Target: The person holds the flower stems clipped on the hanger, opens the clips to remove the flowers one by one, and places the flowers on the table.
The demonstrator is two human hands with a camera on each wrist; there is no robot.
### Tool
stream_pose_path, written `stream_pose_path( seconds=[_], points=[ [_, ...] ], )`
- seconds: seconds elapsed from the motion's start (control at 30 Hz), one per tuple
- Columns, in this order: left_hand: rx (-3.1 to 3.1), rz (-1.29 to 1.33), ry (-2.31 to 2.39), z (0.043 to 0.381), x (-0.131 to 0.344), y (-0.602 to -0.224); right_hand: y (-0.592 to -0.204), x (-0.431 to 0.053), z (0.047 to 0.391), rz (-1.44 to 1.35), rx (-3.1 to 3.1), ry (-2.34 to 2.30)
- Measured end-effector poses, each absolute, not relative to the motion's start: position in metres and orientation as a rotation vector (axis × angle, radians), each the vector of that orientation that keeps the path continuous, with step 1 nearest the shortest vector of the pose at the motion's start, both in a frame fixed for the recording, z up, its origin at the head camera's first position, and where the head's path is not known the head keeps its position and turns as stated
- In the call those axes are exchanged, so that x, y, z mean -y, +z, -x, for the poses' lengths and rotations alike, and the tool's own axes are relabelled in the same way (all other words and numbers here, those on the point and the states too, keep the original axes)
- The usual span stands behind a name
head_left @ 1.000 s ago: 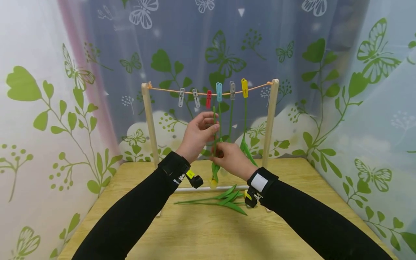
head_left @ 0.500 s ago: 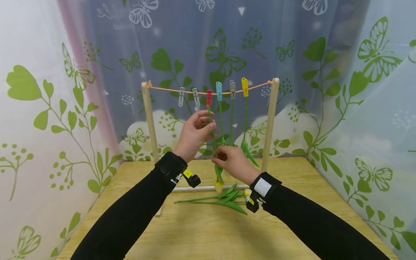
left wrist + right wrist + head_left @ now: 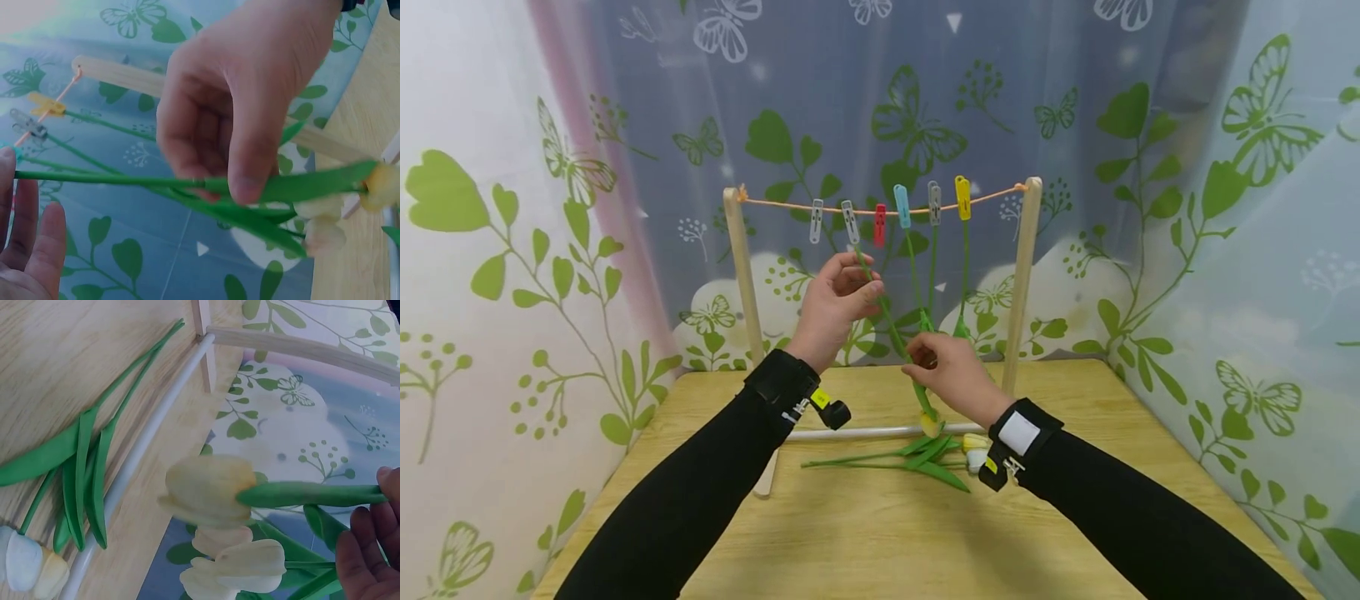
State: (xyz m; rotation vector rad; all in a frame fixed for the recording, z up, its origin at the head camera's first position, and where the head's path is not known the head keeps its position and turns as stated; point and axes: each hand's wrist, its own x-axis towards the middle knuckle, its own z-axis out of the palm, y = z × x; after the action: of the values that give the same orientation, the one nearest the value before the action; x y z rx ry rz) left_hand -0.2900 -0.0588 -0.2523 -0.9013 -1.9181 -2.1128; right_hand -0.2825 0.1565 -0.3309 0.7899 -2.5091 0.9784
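Observation:
A yellow tulip (image 3: 929,423) slants head down between my hands, its stem end up near the line. My left hand (image 3: 835,302) holds the upper stem between thumb and fingers, just below the second pale clothespin (image 3: 850,222) and the red clothespin (image 3: 880,225). Lower down, my right hand (image 3: 958,375) pinches the stem by the leaf; the left wrist view shows its thumb on the green tulip stem (image 3: 112,179). Three other tulips hang from the blue clothespin (image 3: 902,206), the grey clothespin (image 3: 935,203) and the yellow clothespin (image 3: 963,198).
An orange cord (image 3: 778,203) runs between two wooden posts (image 3: 1022,283). Another pale clothespin (image 3: 816,221) sits at its left. A white bar (image 3: 850,433) joins the frame low down. Loose tulips (image 3: 925,457), one white and one yellow, lie on the wooden table (image 3: 850,533).
The held tulip's stem end has moved left, from beside the blue clothespin past the red one. Its bloom has swung right, so the stem tilts more. My hands have drawn apart.

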Motion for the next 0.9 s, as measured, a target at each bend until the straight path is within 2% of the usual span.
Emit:
stream_pose_path(
  seconds=[0.33, 0.7, 0.9],
  points=[
    [1.935, 0.812, -2.086, 0.292, 0.075, -0.254, -0.320, -0.169, 0.286, -0.757, 2.477, 0.879],
    [1.952, 0.771, -2.136, 0.314, 0.099, -0.272, -0.303, -0.180, 0.287, -0.751, 2.434, 0.762],
    [1.989, 0.781, -2.128, 0.307, 0.105, -0.271, -0.301, -0.182, 0.288, -0.753, 2.416, 0.706]
  ],
)
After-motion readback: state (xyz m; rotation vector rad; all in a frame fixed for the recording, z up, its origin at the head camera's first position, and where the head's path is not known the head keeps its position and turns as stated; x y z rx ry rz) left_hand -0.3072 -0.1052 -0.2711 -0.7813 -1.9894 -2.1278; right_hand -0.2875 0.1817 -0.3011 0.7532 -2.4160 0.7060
